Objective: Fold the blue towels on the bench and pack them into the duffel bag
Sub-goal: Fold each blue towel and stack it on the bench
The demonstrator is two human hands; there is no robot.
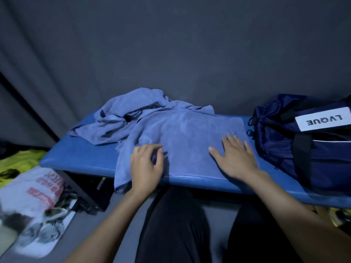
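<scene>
A dark grey curtain (pixel 171 44) fills the backdrop from nine o'clock through twelve to three, hanging in soft vertical folds, with a black pole or seam (pixel 28 105) slanting down across it at about ten o'clock. On the floor at nine o'clock lies a crumpled neon-yellow cloth (pixel 17 164). Just below it, toward eight o'clock, sits a white plastic bag (pixel 36 190) with red lettering, too blurred to read. It rests on a printed magazine or poster (pixel 45 234) at seven o'clock. A black box-like object (pixel 83 194) lies beside the bag. Grey floor (pixel 106 230) shows at six o'clock. Something yellow (pixel 338 217) peeks in at four o'clock, unclear.
</scene>
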